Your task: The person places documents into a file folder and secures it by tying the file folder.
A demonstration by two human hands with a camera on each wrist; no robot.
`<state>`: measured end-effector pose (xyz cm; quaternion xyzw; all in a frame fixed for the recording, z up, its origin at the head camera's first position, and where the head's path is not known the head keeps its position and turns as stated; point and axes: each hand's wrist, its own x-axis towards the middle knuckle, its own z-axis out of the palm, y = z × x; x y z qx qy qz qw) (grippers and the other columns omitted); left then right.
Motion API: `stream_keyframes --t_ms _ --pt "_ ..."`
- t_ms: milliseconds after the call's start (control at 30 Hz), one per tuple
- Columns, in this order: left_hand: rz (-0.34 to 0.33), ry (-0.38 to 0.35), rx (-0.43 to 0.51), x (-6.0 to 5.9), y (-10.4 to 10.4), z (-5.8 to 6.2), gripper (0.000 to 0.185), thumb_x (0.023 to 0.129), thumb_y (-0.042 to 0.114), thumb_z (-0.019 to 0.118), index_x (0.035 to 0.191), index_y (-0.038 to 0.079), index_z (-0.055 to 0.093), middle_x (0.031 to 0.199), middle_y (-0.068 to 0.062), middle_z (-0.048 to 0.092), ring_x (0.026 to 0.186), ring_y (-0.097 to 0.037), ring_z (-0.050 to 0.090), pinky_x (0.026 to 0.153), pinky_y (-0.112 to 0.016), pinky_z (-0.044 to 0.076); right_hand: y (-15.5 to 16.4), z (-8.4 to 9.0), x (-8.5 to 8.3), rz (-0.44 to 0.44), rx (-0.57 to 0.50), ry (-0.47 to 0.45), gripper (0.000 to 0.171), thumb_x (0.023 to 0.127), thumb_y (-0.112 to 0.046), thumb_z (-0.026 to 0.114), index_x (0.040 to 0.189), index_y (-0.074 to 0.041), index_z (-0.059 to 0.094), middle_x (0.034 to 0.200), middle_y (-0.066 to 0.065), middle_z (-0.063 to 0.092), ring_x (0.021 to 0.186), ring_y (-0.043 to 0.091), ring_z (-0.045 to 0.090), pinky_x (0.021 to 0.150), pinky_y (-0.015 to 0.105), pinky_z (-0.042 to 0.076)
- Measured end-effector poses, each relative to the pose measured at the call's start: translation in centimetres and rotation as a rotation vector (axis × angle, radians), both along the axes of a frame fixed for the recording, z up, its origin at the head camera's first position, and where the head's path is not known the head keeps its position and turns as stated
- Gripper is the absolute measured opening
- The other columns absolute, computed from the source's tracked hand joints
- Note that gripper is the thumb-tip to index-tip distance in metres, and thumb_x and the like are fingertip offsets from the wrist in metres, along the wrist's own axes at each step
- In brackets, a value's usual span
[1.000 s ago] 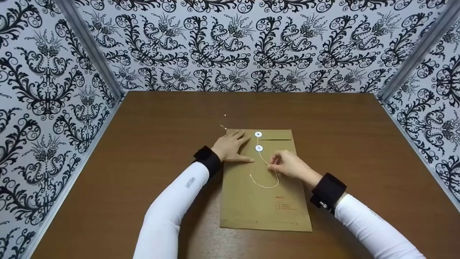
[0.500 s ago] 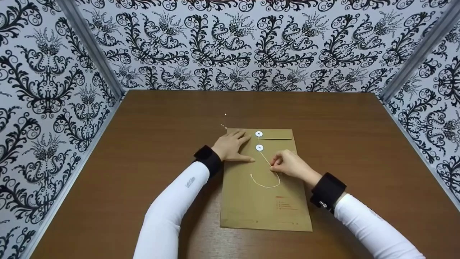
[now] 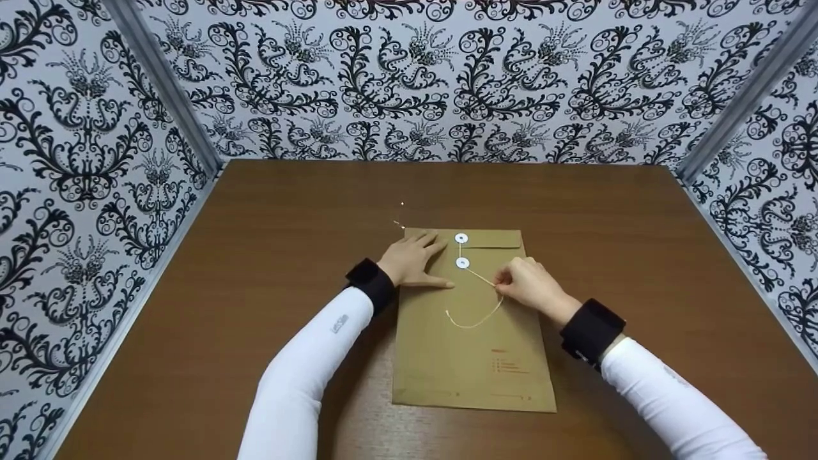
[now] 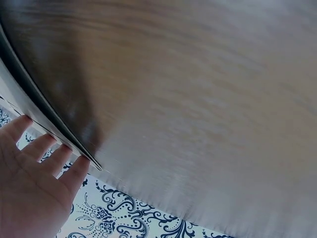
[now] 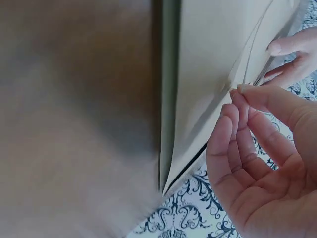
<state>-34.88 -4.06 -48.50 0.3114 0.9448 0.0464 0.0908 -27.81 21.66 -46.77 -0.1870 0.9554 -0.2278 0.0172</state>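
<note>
A brown paper envelope (image 3: 460, 364) lies flat on the table, with two white button discs near its top, the upper disc (image 3: 461, 238) beside the flap (image 3: 491, 239). From the lower disc (image 3: 463, 262) a thin pale string (image 3: 479, 277) runs taut to my right hand (image 3: 533, 284), whose thumb and forefinger pinch it. The string's loose end curves over the envelope below. My left hand (image 3: 414, 260) rests spread on the envelope's upper left. In the right wrist view the pinching fingertips (image 5: 240, 91) hold the string above the paper.
The brown wooden table (image 3: 287, 211) reaches back to patterned walls (image 3: 396, 76) on three sides. Small white bits (image 3: 399, 224) lie by the envelope's top left corner. Faint red print (image 3: 508, 363) marks the envelope's lower right.
My right hand has moved slightly right and up, still pinching the string. Its stretch from the lower disc now slants more to the right, and the loose end has shifted. The left hand stays put.
</note>
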Motion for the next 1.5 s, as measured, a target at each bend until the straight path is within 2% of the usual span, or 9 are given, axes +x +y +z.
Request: stream_keyframes --t_ms 167,300,467,867,1500 --pt "-0.003 -0.004 0.003 0.0 0.0 -0.1 0.099 0.086 0.076 0.060 0.163 0.023 0.029 0.173 -0.009 0.022 0.161 -0.029 0.021 0.130 -0.048 0.027 0.8 0.2 -1.1 -0.002 0.093 0.045 0.008 0.089 -0.004 0.069 0.084 -0.003 0.076 0.080 0.011 0.075 0.067 0.017 0.061 0.065 0.036 0.051" --pt "-0.005 0.000 0.006 0.0 0.0 -0.1 0.098 0.086 0.076 0.060 0.163 0.022 0.030 0.173 -0.009 0.022 0.161 -0.029 0.021 0.130 -0.048 0.027 1.4 0.3 -2.0 -0.006 0.127 0.074 0.008 0.092 -0.005 0.069 0.087 -0.002 0.075 0.084 0.014 0.076 0.071 0.024 0.067 0.068 0.044 0.056" --pt "0.002 -0.002 0.013 0.0 0.1 -0.1 0.099 0.085 0.077 0.061 0.163 0.024 0.030 0.173 -0.008 0.022 0.161 -0.029 0.022 0.129 -0.049 0.027 1.9 0.5 -3.2 0.002 0.155 0.105 0.007 0.093 -0.005 0.071 0.089 -0.001 0.075 0.085 0.016 0.076 0.074 0.030 0.071 0.066 0.045 0.057" --pt "-0.001 0.002 0.018 0.0 0.0 -0.2 0.098 0.085 0.077 0.061 0.162 0.024 0.031 0.172 -0.008 0.024 0.161 -0.030 0.022 0.129 -0.049 0.028 2.8 0.7 -6.1 0.005 0.142 0.151 0.006 0.092 -0.005 0.071 0.090 0.000 0.075 0.091 0.019 0.076 0.084 0.039 0.073 0.075 0.054 0.058" --pt "0.003 0.009 0.019 -0.2 0.0 -0.3 0.099 0.084 0.076 0.062 0.162 0.023 0.032 0.172 -0.008 0.024 0.161 -0.029 0.024 0.129 -0.048 0.027 2.0 0.5 -9.3 -0.040 0.111 0.072 0.012 0.094 -0.008 0.070 0.096 0.002 0.075 0.101 0.022 0.077 0.097 0.043 0.072 0.088 0.056 0.055"
